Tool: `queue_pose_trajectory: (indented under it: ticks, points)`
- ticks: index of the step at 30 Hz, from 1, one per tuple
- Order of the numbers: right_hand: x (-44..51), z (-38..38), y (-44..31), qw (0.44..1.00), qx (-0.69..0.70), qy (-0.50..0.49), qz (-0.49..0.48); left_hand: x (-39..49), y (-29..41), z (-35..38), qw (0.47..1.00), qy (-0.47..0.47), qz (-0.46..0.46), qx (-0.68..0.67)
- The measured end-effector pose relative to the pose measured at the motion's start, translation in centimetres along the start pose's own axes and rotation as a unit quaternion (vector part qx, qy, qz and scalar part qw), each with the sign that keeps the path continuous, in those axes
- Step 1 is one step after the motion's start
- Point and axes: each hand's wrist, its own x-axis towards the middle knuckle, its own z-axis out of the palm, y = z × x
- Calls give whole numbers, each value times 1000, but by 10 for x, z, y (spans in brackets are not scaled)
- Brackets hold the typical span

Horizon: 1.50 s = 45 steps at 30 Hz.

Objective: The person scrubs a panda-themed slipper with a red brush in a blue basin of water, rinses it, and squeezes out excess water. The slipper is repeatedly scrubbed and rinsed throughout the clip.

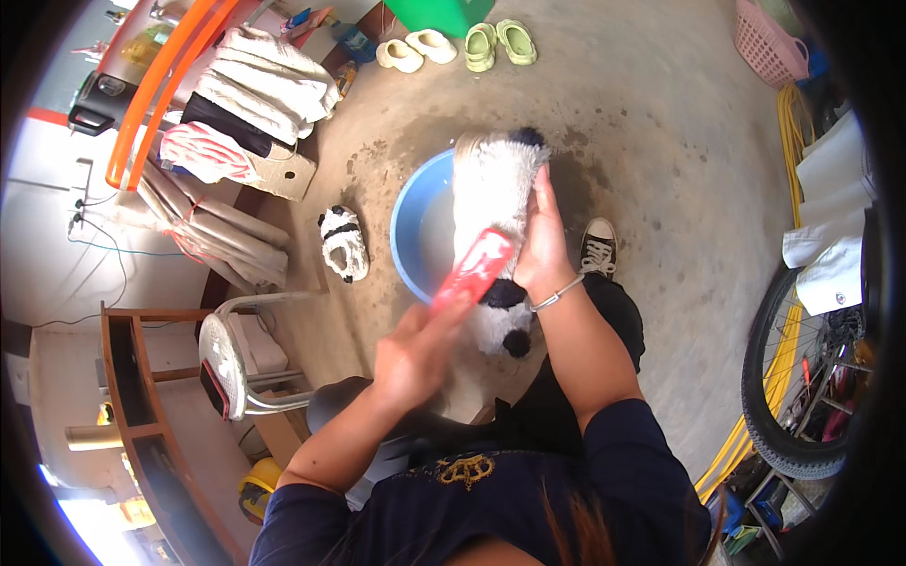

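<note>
My left hand (414, 357) grips a red brush (474, 265), blurred and with white foam on it. The brush lies against a white furry slipper (488, 191) with black patches and round black tufts. My right hand (545, 237), a bracelet at its wrist, holds this slipper along its right side, over a blue basin (405, 233). Cloudy whitish water (437, 230) shows in the basin; the slipper hides the rest of it. A similar white and black slipper (345, 247) rests on the floor, left of the basin.
Cream clogs (417, 49) and green clogs (500, 46) stand beyond the basin on the damp-spotted concrete floor (679, 233). A round stool (226, 364) is at my left. To the right are a bicycle wheel (761, 396), a yellow hose (793, 156) and a pink basket (768, 46).
</note>
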Motion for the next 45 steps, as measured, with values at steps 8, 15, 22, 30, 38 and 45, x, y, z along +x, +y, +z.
queue_pose_trajectory:
  ticks: [8,15,22,30,38,45]
  points:
    - [-17,19,15,997,-68,-27,-5,139,25,-5,985,80,-26,152]
    - [1,7,-4,998,-40,40,-5,103,31,-34,987,101,116,-45]
    - [2,7,-7,999,30,-24,-25,52,-5,22,994,19,40,97]
    - [-8,18,14,994,-82,4,69,175,34,-32,969,15,-163,184]
    - [5,15,6,999,-26,20,5,63,6,-17,999,19,8,47]
    - [-13,24,22,994,-103,-20,-16,162,8,-13,980,68,-83,170]
